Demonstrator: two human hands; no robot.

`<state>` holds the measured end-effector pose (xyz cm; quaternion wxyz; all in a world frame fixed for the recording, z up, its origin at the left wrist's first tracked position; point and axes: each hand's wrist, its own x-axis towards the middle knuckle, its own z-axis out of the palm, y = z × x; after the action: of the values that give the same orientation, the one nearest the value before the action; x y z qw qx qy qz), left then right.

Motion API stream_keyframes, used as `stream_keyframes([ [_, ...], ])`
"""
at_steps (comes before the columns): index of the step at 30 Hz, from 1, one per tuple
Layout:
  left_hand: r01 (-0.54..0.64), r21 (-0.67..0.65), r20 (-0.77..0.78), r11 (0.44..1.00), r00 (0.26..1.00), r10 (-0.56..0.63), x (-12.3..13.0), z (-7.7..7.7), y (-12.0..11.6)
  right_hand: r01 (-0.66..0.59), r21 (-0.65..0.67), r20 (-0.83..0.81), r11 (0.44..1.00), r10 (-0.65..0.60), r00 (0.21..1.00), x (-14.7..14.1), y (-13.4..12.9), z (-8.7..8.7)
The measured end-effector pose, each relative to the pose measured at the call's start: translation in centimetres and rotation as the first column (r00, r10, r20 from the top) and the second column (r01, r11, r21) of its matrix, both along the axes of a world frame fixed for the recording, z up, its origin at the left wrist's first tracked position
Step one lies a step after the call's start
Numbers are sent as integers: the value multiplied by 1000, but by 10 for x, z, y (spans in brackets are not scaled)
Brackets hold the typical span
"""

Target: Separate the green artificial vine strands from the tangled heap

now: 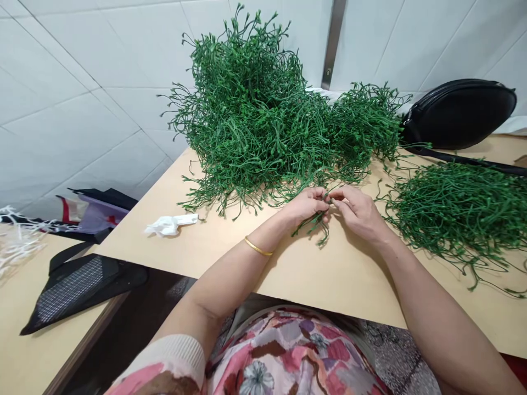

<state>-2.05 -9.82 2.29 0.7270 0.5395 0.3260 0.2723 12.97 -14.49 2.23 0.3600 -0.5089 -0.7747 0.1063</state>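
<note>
My left hand is closed round a small bunch of thin green stems, whose ends hang out below the fingers. Close against it, my right hand pinches at the same bunch with thumb and fingertips; the exact point of contact is too small to make out. Just behind both hands rises a tall, tangled heap of green stems with small forked or budded tips; they look like artificial plant stems. A flatter pile of green stems lies to the right of my right forearm.
A crumpled white tissue lies on the tan table at left. At the back right stands a black bag with its strap on the table. Left of the gap, a black mesh pouch rests on another table, near white stringy pieces.
</note>
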Motion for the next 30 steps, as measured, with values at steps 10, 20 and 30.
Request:
stream_keyframes([
  [10, 16, 334, -344, 942, 933, 106, -5, -3, 5, -31, -50, 72, 998, 35, 997, 2, 4, -8],
  [20, -102, 17, -162, 995, 981, 103, -1, 1, 3, 13, -2, 246, 1000, -12, 969, -7, 2, -10],
  [30, 31, 44, -9, 999, 999, -30, -3, 9, -1, -112, -335, -357, 935, -16, 934, 2, -2, 2],
])
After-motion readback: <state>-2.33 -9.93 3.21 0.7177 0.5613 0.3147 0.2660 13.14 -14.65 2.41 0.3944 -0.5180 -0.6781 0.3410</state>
